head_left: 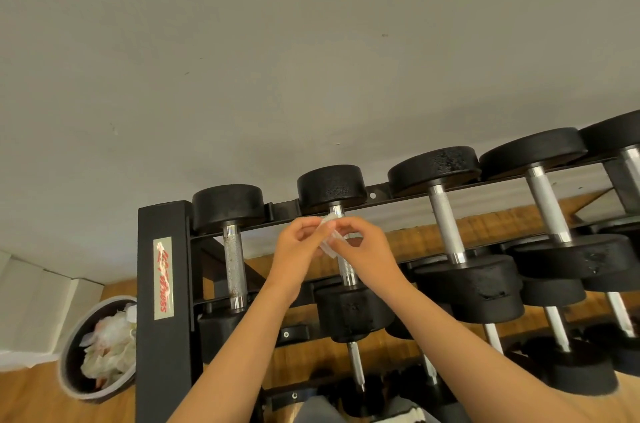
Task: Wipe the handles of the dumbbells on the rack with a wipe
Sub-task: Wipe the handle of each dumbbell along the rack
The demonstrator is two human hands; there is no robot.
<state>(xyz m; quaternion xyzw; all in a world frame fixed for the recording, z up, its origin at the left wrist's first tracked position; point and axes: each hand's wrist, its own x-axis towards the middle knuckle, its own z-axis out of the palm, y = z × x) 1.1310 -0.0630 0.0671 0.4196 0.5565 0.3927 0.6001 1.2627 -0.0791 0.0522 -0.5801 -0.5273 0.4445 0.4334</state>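
Observation:
A black rack point(162, 318) holds a row of black dumbbells with steel handles on its top tier. A small white wipe point(328, 238) is pinched between the fingertips of my left hand point(300, 251) and my right hand point(363, 249). Both hands hover just above the handle of the second dumbbell from the left point(347, 272), hiding its upper part. The leftmost dumbbell's handle point(234, 265) looks rust-specked. Further right lie the third dumbbell's handle point(446, 225) and the fourth dumbbell's handle point(549, 206).
A round bin point(69, 357) full of crumpled used wipes stands on the wood floor left of the rack. Lower tiers carry more dumbbells point(557, 329). A grey wall rises behind the rack, and a white box sits at far left.

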